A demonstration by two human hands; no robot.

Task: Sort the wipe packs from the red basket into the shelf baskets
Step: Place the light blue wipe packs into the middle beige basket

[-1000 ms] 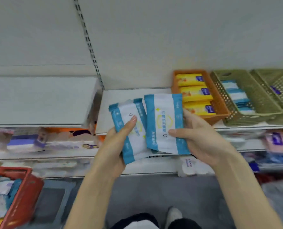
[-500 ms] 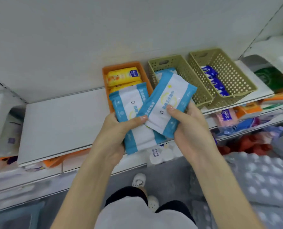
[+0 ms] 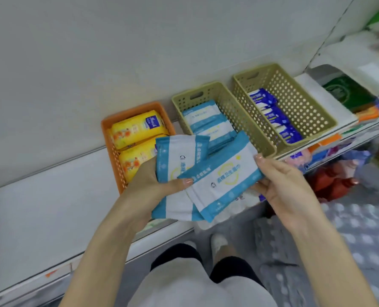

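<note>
Fingers (image 3: 185,181) curled: our left hand (image 3: 148,185) grips the rear pack (image 3: 179,156), half-hidden by the front pack (image 3: 224,180) in our right hand (image 3: 288,191); print illegible.

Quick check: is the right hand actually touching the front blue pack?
Touching. The head view shows the right hand pinching the front blue pack at its right edge, with no gap showing there.

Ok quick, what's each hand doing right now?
Left hand: grips the back blue wipe pack, thumb across it.
Right hand: pinches the front blue wipe pack by its right edge.
</note>
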